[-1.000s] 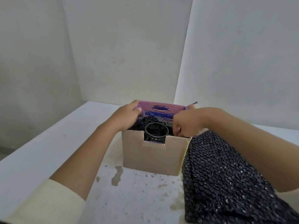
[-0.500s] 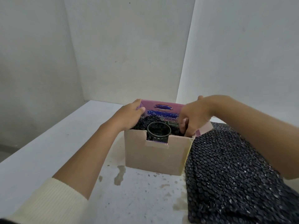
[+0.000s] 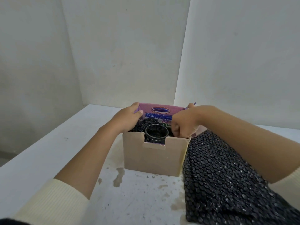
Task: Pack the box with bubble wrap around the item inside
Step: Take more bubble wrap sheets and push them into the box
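- One white bench (image 3: 48, 159), stained near its middle, carries every item; it is the largest surface in the head view.
- Most of the black bubble wrap (image 3: 227, 184) lies outside the box, a long sheet spread over the bench to the right, its upper end rising over the right wall of the box. By this judgement the packing is partly done: much sheet is not yet fed in.
- The cardboard box (image 3: 154, 158) stands upright on the bench, open at the top, with a notch cut in its near wall. Its far flap is printed pink with a dark oval emblem and blue lettering; the writing is too blurred to read and no brand can be named.
- Inside the box, black wrap shows at the left and behind the item, so those sides appear padded; the near side, seen through the notch, shows wrap only low down.
- The right hand (image 3: 183, 125) is curled at the right inner corner of the box, fingers bent downward into it, seemingly pressing wrap in; what they grip cannot be told.
- The left hand (image 3: 128, 119) rests on the left rear rim, thumb over the pink flap, fingers tucked inside out of sight, steadying the box.
- The item, a dark round glass (image 3: 156, 132), stands upright in the middle of the box, its rim uncovered and no wrap inside it visible.
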### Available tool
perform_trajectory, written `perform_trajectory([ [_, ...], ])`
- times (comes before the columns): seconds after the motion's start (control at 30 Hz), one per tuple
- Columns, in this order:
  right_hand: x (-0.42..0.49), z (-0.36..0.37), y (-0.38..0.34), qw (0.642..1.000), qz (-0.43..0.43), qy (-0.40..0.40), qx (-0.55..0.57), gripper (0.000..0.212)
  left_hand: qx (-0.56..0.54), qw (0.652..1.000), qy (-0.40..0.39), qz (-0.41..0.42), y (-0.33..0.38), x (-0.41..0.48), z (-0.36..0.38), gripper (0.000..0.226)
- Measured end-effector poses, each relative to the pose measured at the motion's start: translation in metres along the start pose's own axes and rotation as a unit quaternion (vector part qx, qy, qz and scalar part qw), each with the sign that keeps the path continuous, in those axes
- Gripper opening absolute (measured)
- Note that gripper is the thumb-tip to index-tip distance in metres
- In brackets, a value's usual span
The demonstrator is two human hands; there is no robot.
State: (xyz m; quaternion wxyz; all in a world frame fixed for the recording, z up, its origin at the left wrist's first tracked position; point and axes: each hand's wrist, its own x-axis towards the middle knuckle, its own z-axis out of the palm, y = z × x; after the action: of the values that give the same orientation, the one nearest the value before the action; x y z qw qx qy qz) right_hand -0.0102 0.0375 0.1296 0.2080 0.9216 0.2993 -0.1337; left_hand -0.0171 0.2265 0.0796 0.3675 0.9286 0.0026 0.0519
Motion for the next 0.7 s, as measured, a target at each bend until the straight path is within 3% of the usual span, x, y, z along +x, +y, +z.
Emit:
perform_trajectory([
  [0.1,0.001,0.0,-0.004,1.0,0.018,-0.017,-0.004,0.021,0.002,1.0,-0.003,-0.003,-0.001,0.0,0.0,0.053],
  [0.27,0.015,0.012,-0.019,0.996,0.06,0.025,-0.063,0.029,-0.001,1.0,-0.003,-0.007,0.0,-0.002,0.0,0.053],
  [0.4,0.003,-0.003,-0.007,0.995,0.001,0.048,0.083,0.009,0.0,1.0,-0.005,-0.002,0.002,-0.003,-0.001,0.051],
  [0.47,0.001,-0.006,-0.008,0.985,-0.03,0.06,0.161,0.014,-0.001,1.0,-0.006,-0.003,0.002,-0.003,-0.001,0.052],
  [0.6,0.022,0.018,-0.016,0.997,0.013,0.07,0.015,0.013,-0.004,1.0,-0.009,0.0,0.003,-0.004,-0.001,0.051],
  [0.7,0.025,0.012,-0.011,0.996,-0.004,0.067,0.057,0.002,-0.008,1.0,-0.008,0.005,0.004,-0.004,-0.001,0.048],
])
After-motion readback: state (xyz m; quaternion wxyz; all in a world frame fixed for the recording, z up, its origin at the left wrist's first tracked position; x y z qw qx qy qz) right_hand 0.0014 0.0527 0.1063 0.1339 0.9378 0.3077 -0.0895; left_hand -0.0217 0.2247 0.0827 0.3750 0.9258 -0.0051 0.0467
